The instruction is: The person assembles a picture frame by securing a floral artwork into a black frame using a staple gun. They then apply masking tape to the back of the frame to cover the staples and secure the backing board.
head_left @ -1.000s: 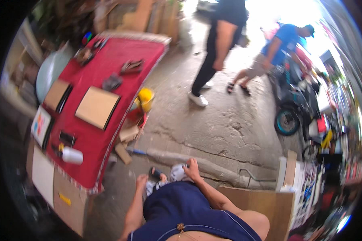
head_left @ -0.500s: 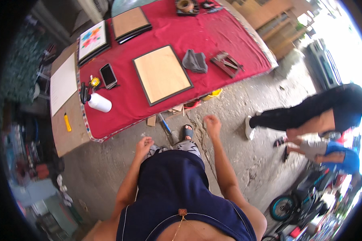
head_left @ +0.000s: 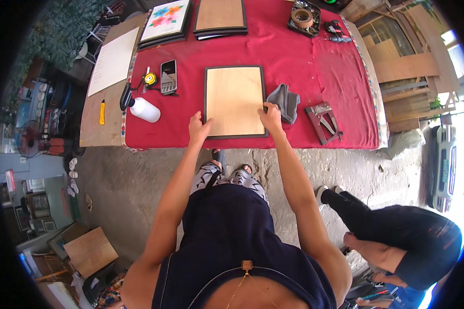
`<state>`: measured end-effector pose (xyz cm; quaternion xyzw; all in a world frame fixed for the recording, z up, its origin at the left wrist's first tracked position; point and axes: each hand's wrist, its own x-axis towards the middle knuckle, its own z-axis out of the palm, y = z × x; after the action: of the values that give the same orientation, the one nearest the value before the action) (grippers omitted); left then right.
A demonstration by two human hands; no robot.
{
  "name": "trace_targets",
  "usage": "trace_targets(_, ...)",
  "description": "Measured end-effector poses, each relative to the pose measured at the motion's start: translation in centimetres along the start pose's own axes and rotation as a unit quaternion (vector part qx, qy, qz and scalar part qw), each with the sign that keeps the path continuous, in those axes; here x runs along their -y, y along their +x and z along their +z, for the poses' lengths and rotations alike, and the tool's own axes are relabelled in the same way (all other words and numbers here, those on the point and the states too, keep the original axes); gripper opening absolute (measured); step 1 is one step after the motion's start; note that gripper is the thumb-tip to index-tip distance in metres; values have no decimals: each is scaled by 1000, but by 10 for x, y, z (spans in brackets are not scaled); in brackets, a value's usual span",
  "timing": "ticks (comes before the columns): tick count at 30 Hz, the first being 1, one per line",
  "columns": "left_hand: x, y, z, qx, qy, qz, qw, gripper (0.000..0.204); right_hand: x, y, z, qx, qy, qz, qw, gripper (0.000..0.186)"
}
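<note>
"One framed board (head_left: 234,100) lies flat on the red tablecloth (head_left: 340,69), near the front edge of the table (head_left: 95,131). How do we read the grip?"

"We see the left hand (head_left: 199,127) at its left border and the right hand (head_left: 269,117) at its right border, thumbs reaching over the frame. We cannot tell whether the fingers close beneath it."

"What could go wrong?"

"We judge that an uneven lift might tilt the board, and a pull toward the body might carry the near border off the table. Dragging could bunch the cloth."

"What stands in the way?"

"We note a grey rag (head_left: 283,104) just beside the right hand, liable to snag, and a brown tool (head_left: 323,123) beyond it. Leftward we find a spray bottle (head_left: 145,110), a phone (head_left: 168,77) and a tape measure (head_left: 150,79); a person in black (head_left: 423,247) is well apart, at lower right."
</note>
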<state>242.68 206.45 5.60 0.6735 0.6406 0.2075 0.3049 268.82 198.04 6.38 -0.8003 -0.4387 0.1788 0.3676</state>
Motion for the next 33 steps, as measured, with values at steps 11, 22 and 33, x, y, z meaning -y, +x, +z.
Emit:
trace_targets(11, -32, 56, 7, 90, 77, -58, 991, 57, -2, 46, 23, 48, -113, 132, 984, 45)
trace_targets(22, -24, 86, -13, 163, -3, -63, 985, 63, 13, 25, 23, -33, -70, 225, 971, 52)
trace_targets(33, -40, 106, -56, 317, -211, -119, 917, 46, 27, 45, -17, 99, 274, 266, 919, 22)
